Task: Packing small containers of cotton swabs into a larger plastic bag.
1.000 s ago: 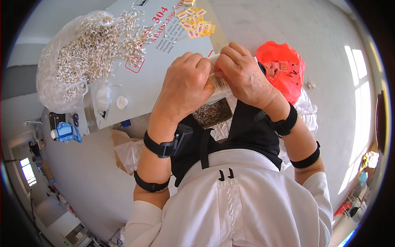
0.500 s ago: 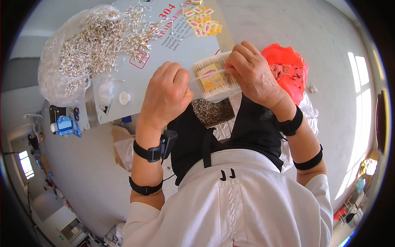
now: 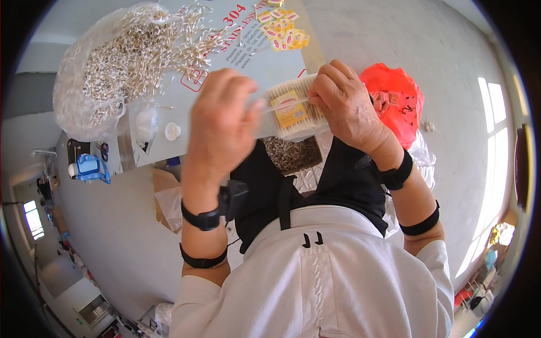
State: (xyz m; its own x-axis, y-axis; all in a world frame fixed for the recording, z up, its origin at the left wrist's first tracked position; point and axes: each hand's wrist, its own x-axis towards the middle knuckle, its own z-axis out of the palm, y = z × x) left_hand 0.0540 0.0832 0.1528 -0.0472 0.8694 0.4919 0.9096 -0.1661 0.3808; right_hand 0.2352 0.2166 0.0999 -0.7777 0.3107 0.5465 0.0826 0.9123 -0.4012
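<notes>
A clear plastic pack of cotton swabs [image 3: 293, 128] with a yellow label card [image 3: 289, 110] is held up over the table's near edge. My right hand [image 3: 345, 104] is closed, pinching the pack's upper right edge between thumb and fingers. A pale plastic strip [image 3: 286, 106] runs across the pack from that pinch toward my left hand [image 3: 222, 127]. My left hand is smeared by motion at the pack's left side; whether its fingers still grip the strip is unclear. Below the pack, a box of loose swabs [image 3: 293, 153] sits between my legs.
A large clear bag of loose swabs [image 3: 121, 73] spills over the table [image 3: 169, 121] at the left. Yellow label cards [image 3: 284, 31] lie at the table's far end. A red plastic bag [image 3: 407, 84] is to the right. A white round cap [image 3: 172, 132] and a blue-white bottle [image 3: 90, 168] are at left.
My left hand has shifted slightly left and toward me and is now blurred. My right hand keeps its pinch, and the pack has barely moved.
</notes>
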